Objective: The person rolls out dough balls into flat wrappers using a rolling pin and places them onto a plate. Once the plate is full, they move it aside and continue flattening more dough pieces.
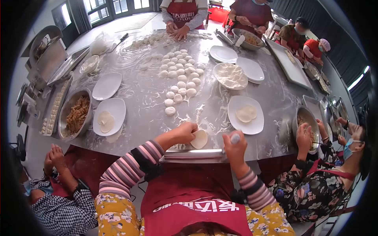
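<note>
My left hand (185, 131) pinches the edge of a flat round dough wrapper (199, 139) at the near edge of the floury steel table (145, 94). My right hand (232, 146) is closed around a small rolling pin (235, 138), just right of the wrapper. Several small dough balls (179, 80) lie in rows up the middle of the table beyond my hands. A white plate with rolled wrappers (246, 114) sits to the right of my hands.
A metal bowl of brown filling (75, 115) and a plate with wrappers (107, 118) stand at the left. A bowl of flour (230, 76) and empty white plates (106, 85) sit further back. Other people work at both sides and at the far end.
</note>
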Demonstrator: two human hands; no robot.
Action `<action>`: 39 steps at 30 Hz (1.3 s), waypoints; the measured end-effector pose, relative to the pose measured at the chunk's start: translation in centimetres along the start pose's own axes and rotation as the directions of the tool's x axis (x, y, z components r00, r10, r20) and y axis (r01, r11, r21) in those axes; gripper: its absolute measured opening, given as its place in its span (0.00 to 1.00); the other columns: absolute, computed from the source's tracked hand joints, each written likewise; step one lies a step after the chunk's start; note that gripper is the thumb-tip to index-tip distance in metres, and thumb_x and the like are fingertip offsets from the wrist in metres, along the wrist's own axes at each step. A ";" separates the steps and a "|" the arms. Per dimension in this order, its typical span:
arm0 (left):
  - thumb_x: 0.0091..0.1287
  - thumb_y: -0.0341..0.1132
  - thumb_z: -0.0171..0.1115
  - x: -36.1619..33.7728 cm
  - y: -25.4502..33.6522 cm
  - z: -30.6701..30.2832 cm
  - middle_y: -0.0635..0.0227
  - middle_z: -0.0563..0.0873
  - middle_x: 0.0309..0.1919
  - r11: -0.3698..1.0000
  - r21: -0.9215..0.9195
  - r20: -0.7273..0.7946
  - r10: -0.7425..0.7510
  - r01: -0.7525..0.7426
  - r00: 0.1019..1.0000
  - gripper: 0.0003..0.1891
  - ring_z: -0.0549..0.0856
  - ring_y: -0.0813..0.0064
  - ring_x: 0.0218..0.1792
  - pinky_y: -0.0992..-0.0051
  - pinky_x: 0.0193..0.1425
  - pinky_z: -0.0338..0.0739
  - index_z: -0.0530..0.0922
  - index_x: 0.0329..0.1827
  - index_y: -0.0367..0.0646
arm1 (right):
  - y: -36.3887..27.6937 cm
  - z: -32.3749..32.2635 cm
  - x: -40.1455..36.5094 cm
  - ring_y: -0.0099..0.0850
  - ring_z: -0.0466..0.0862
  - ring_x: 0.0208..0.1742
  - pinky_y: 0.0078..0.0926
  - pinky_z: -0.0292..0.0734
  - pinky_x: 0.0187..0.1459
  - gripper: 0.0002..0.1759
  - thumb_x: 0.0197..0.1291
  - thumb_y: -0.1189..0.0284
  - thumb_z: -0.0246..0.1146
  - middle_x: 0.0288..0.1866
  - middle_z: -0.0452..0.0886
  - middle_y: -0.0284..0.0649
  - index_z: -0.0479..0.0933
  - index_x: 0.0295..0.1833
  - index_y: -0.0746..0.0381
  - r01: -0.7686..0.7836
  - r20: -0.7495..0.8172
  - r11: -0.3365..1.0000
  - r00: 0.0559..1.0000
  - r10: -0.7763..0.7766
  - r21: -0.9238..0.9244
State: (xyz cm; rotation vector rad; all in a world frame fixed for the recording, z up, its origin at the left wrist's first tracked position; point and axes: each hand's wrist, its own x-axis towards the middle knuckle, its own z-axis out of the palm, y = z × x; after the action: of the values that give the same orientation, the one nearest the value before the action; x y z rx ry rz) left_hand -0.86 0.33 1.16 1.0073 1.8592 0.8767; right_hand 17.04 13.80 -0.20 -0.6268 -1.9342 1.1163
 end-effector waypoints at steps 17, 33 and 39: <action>0.59 0.30 0.55 0.2 -0.7 0.8 0.48 0.83 0.36 0.962 0.192 -0.003 0.200 -0.196 0.980 0.09 0.82 0.51 0.37 0.61 0.43 0.75 0.78 0.38 0.35 | -0.2 3.0 3.6 0.46 0.72 0.22 0.38 0.68 0.26 0.15 0.48 0.73 0.70 0.22 0.72 0.47 0.68 0.29 0.64 0.238 -0.068 0.953 0.965 -0.254 -0.186; 0.60 0.30 0.58 0.7 -1.1 0.8 0.54 0.83 0.32 0.954 0.259 -0.060 0.175 -0.154 0.983 0.08 0.82 0.63 0.34 0.66 0.39 0.75 0.78 0.38 0.36 | -0.2 4.6 5.5 0.52 0.74 0.23 0.41 0.68 0.25 0.16 0.48 0.73 0.71 0.20 0.72 0.49 0.68 0.34 0.64 0.160 -0.005 0.982 0.987 -0.161 -0.104; 0.62 0.33 0.58 0.1 0.0 1.1 0.56 0.83 0.27 0.920 0.375 -0.059 0.149 -0.117 0.987 0.07 0.80 0.71 0.30 0.69 0.37 0.73 0.78 0.35 0.37 | -0.8 1.1 2.0 0.48 0.75 0.23 0.40 0.69 0.26 0.16 0.47 0.74 0.71 0.21 0.73 0.46 0.69 0.32 0.62 0.185 -0.021 0.977 0.982 -0.188 -0.110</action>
State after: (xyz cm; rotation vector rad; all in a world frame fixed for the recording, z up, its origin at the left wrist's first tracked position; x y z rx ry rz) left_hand 0.07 0.61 0.68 1.3593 2.0982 0.6655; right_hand 15.03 14.39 0.95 -0.5050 -1.9912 0.8855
